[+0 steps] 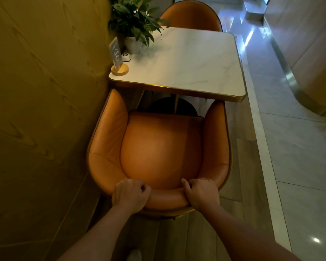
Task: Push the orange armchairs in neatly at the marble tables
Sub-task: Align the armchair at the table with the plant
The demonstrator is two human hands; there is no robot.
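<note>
Both hands on the backrest of the near armchair [158,147] at 6 o'clock: left hand [130,193] and right hand [201,193] each curled over the top edge, gripping it. Arm tips sit at the marble table [186,59] edge, seat mostly out. Step: pushing in. Next: straight shove toward 12, keeping clear of the wall at 9. Far armchair [191,16] at 12 looks tucked, though mostly hidden.

The orange armchair [158,147], glossy leather, has its curved back rim under the curled fingers [142,188]; ahead of them its arm tips meet the gold-edged white marble table [186,59]. A second armchair [191,17] sits tucked beyond.
</note>
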